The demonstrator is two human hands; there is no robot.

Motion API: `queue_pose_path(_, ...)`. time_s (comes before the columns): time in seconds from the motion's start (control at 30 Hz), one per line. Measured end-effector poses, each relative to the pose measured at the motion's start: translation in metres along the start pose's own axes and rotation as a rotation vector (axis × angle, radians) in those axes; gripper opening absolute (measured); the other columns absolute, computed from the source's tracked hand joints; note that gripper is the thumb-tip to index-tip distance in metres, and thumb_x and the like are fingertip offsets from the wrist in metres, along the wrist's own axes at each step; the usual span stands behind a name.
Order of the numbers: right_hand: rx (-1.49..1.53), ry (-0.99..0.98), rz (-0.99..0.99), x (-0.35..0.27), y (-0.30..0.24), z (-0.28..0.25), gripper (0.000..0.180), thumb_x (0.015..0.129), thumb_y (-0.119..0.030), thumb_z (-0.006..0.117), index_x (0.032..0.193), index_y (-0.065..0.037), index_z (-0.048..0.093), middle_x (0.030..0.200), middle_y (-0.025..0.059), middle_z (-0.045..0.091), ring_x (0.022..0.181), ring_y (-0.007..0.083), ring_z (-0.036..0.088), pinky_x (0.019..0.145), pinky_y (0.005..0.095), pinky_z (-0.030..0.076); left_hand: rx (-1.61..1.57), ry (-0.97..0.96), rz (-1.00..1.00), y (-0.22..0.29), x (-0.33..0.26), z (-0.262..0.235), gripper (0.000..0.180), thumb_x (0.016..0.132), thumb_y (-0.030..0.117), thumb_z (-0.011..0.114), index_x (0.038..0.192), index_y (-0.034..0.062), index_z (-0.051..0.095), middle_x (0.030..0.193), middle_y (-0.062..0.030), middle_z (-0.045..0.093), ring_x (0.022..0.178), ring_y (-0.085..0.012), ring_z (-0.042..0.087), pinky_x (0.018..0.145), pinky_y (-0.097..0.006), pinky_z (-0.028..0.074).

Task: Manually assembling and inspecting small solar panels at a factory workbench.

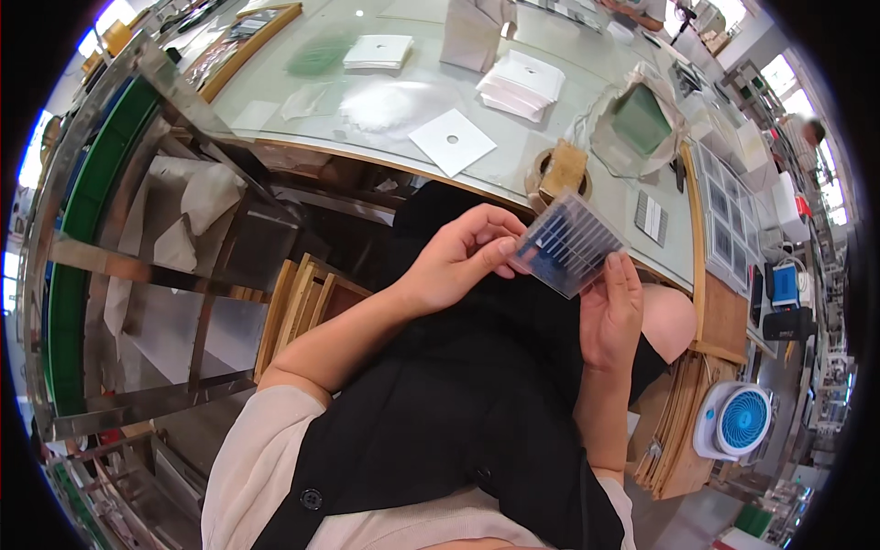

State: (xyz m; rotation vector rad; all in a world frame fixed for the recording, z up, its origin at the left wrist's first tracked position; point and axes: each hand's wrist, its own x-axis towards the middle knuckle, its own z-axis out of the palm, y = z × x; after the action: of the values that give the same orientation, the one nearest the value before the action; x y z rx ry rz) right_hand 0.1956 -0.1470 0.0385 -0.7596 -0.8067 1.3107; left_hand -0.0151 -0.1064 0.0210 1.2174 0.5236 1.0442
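A flat, clear plastic case [570, 246] with rows of dark strips inside is tilted in front of my body, above my lap. My left hand [469, 258] pinches its left corner between thumb and fingers. On the opposite side, my right hand [612, 310] grips the lower right edge, fingers against the case. Just beyond it, a yellowish sponge-like block [563, 170] rests on a brown tape roll [537, 183] at the table's front edge. A small grey and white striped piece [651, 218] lies to the right of the case.
On the glass-topped table [321, 115] lie a white square card with a hole [453, 139], a card stack [521, 84], a white heap [390, 105] and an open bag with green contents [642, 121]. Clear-lidded trays [729, 215] line the right. A metal rack [137, 252] stands left.
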Motion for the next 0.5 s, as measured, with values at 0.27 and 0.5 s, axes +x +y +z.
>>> queue_pose_path(0.27, -0.15, -0.073, -0.149, -0.016, 0.003, 0.01, 0.025, 0.098, -0.015, 0.044, 0.116, 0.0, 0.054, 0.115, 0.0114, 0.06, 0.11, 0.0199, 0.055, 0.099, 0.0352, 0.039, -0.326, -0.15, -0.422, -0.01, -0.021, -0.008, 0.046, 0.102, 0.04, 0.025, 0.115, 0.0023, 0.048, 0.091, -0.0159, 0.065, 0.075, -0.0194, 0.066, 0.062, -0.026, 0.052)
queue_pose_path(0.5, -0.738, -0.528, -0.467, -0.017, -0.013, 0.013, 0.028, 0.096, -0.029, 0.049, 0.106, -0.005, 0.061, 0.118, 0.0191, 0.058, 0.115, 0.0305, 0.05, 0.099, 0.0428, 0.035, -0.649, -0.28, -0.594, -0.013, -0.029, -0.012, 0.052, 0.102, 0.039, 0.022, 0.11, -0.002, 0.053, 0.082, -0.0171, 0.065, 0.064, -0.0215, 0.065, 0.057, -0.025, 0.053)
